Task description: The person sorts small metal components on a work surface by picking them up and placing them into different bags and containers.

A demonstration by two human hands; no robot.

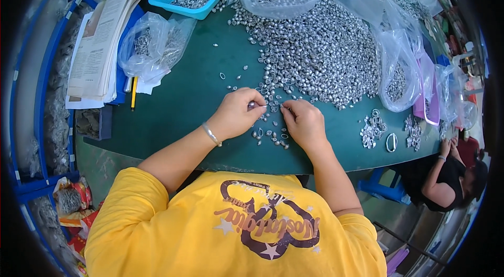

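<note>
My left hand (pixel 237 113), with a silver bangle on its wrist, is closed around a small rounded grey metal piece (pixel 252 105) that shows between thumb and fingers. Just to its right, my right hand (pixel 305 124) has thumb and forefinger pinched together; whatever sits in that pinch is too small to make out. Between and below the hands lie several loose oval metal pieces (pixel 274 134), some like open rings. Beyond my fingertips a large heap of similar silver-grey pieces (pixel 320 49) spreads over the green tabletop (pixel 202 83).
Plastic bags of metal pieces (pixel 401 85) border the heap. A turquoise basket (pixel 197 12) is at the back left, near papers (pixel 100 49) and a yellow pencil (pixel 134 93). Small piles (pixel 373 129) lie right. A purple basket (pixel 431 101) and another person (pixel 446 185) are farther right.
</note>
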